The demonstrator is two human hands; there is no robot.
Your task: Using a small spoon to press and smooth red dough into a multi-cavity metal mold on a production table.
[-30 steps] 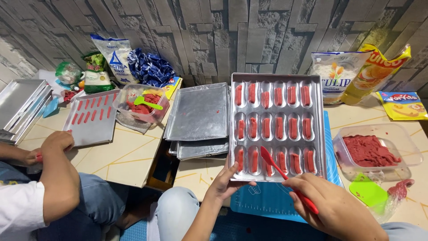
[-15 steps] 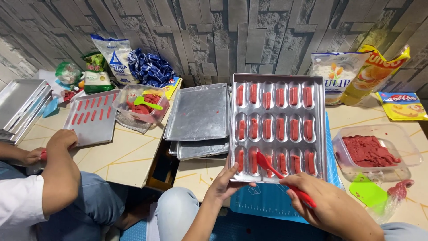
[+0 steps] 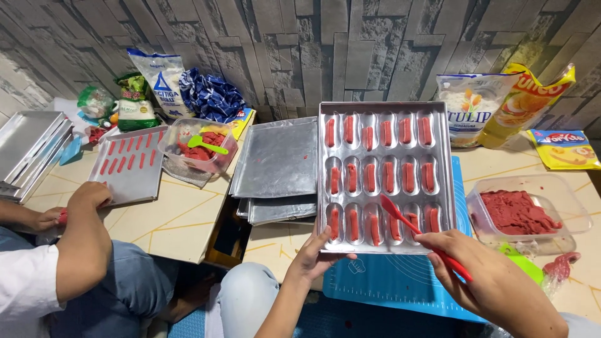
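A metal baking tray (image 3: 383,112) with oval moulds lies in front of me, each mould filled with a strip of red dough. My left hand (image 3: 316,255) grips the tray's near left corner. My right hand (image 3: 485,285) holds a red spatula (image 3: 413,228), whose tip rests over a mould in the near row, right of centre. A clear tub of red dough (image 3: 519,214) stands to the right of the tray.
A stack of flat metal sheets (image 3: 275,166) lies left of the tray. Another person's hand (image 3: 91,195) rests by a second tray of red strips (image 3: 128,164). A tub with a green spatula (image 3: 200,147), bags and packets line the wall. A blue mat (image 3: 400,278) lies under the tray.
The red spatula's tip has shifted a little along the near row of moulds. My left hand stays on the tray corner. The other person's hand has barely moved.
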